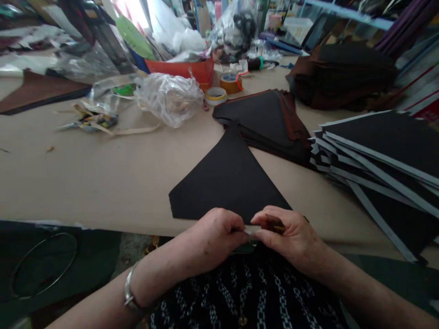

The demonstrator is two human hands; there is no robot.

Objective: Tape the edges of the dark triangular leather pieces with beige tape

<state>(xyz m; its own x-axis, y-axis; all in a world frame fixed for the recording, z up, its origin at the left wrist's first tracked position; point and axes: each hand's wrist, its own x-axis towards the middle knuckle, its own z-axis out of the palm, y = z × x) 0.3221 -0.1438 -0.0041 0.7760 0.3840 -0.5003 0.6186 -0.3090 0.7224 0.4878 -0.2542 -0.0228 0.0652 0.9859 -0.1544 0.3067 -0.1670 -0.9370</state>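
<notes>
My left hand (219, 233) and my right hand (291, 233) are close together at the table's front edge. Between their fingertips is a small pale strip (253, 230), pinched from both sides. A small brown scrap (273, 222), perhaps leather, is tucked in the curl of my right hand. Just beyond the hands lies a flat black panel (226, 183) with slanting sides, narrow at its far end. Its near edge runs behind my fingers, and I cannot tell whether they touch it.
Black and brown panels (257, 112) are stacked behind. At the right, black panels with pale edging (384, 137) form another pile. Tape rolls (216, 95), a crumpled plastic bag (171, 98), scissors (73, 124) and a red box (181, 69) occupy the back of the table (85, 173).
</notes>
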